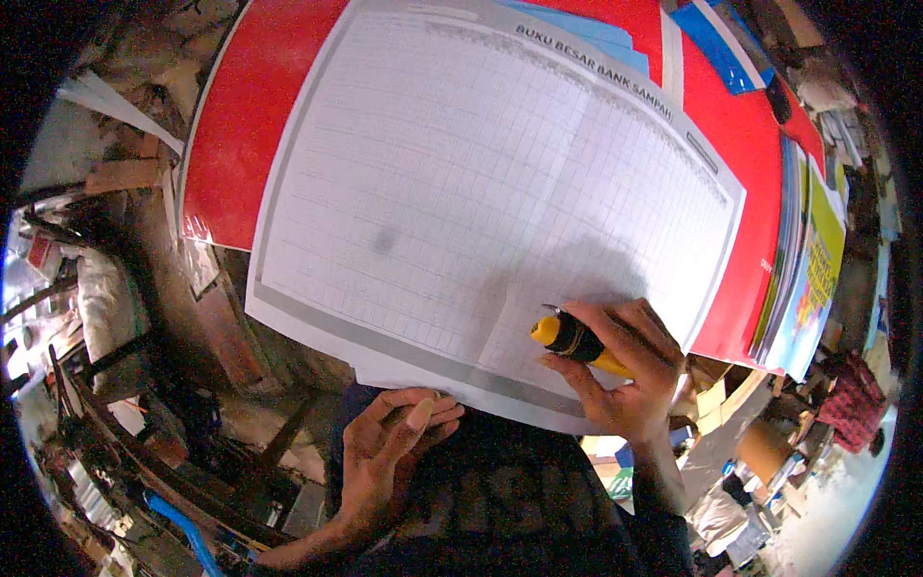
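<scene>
A large white ledger sheet (423, 192) with a printed grid and a grey border spreads over a red surface. My right hand (635, 370) is above its lower right part, closed around a stubby yellow-and-black tool (573, 338). A thin dark tip shows beside the tool's rounded yellow end; its exact kind is unclear. My left hand (392, 438) is at the sheet's near edge, thumb pressed against bent fingers. Whatever may be between those fingers is too small or hidden to name. A smudge-like dark spot marks the sheet left of centre.
The red table surface (236, 144) shows on both sides of the sheet. Booklets with colourful covers (812, 260) lie along its right edge. A blue-and-white packet (723, 43) rests at the far right. Wood pieces and clutter lie on the left; a blue hose-like strip (183, 529) is at lower left.
</scene>
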A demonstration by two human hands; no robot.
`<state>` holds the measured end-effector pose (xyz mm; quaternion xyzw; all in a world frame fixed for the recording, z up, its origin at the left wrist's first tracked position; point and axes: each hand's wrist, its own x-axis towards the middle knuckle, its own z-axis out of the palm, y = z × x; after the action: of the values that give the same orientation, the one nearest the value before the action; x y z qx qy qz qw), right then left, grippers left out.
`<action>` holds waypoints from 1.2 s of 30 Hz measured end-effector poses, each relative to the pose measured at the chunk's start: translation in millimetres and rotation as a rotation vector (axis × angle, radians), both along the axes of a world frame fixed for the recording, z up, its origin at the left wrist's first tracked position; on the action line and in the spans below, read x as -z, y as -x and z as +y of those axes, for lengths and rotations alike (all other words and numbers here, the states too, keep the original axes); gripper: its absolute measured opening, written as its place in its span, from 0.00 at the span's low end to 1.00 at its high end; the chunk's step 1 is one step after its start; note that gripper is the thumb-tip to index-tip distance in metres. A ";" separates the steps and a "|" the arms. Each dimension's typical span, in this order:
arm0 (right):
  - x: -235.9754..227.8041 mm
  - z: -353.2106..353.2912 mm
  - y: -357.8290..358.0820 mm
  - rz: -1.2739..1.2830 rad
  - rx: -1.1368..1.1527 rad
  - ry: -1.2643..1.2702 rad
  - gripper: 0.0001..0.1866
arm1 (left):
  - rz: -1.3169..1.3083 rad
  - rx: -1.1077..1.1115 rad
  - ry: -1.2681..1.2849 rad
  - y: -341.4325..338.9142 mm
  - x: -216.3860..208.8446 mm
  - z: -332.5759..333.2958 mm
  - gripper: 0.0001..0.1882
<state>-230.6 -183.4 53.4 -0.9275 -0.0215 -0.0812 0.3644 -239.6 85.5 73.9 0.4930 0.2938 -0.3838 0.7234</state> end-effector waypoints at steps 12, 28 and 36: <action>4.7 7.7 7.2 -0.006 -0.001 -0.170 0.29 | -0.023 0.012 -0.004 4.9 -5.3 1.1 0.29; 3.6 26.1 31.0 -0.039 -0.063 -0.299 0.29 | 0.046 -0.056 -0.398 67.5 53.5 51.0 0.31; -8.8 28.9 32.9 0.011 -0.079 -0.386 0.30 | 0.107 0.173 -0.155 24.4 31.4 27.8 0.33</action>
<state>-263.6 -154.5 62.2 -0.8393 -0.0398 -0.0645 0.5383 -264.0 113.3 42.5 0.5497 0.3171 -0.4469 0.6305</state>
